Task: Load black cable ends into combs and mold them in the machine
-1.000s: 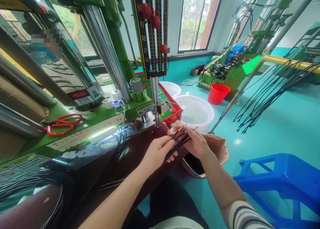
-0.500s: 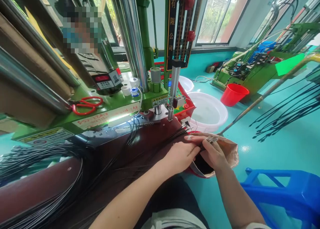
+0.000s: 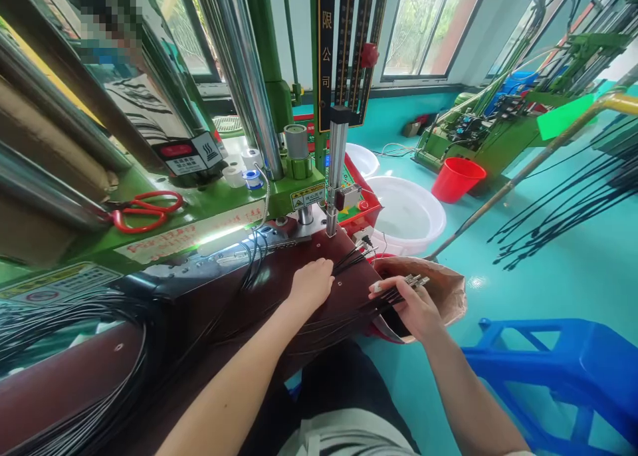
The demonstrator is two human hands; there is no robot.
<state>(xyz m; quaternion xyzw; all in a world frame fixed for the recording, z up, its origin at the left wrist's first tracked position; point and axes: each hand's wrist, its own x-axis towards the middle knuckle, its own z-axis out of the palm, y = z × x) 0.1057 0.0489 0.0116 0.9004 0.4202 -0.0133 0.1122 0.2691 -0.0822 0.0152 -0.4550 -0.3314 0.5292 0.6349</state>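
Note:
My right hand point(image 3: 413, 305) is closed around a small bunch of thin black cables with metal ends point(image 3: 415, 281), held over the open brown paper bag point(image 3: 448, 295) at the bench's right end. My left hand point(image 3: 312, 284) rests on the dark red bench top point(image 3: 279, 296) with curled fingers, on black cables point(image 3: 349, 260) that lie across it. What the left fingers grip, if anything, is hidden. More black cables point(image 3: 74, 349) loop along the bench to the left.
A green press machine point(image 3: 259, 130) with steel columns stands behind the bench. Red scissors point(image 3: 144, 210) lie on its ledge. White basins point(image 3: 411, 217) and a red bucket point(image 3: 457, 177) sit on the teal floor. A blue plastic stool point(image 3: 558, 369) is at right. A person stands behind the machine.
My hands have separated: the left moved left onto the bench cables, the right stays at the bag with the cable bunch. The view shifted slightly left.

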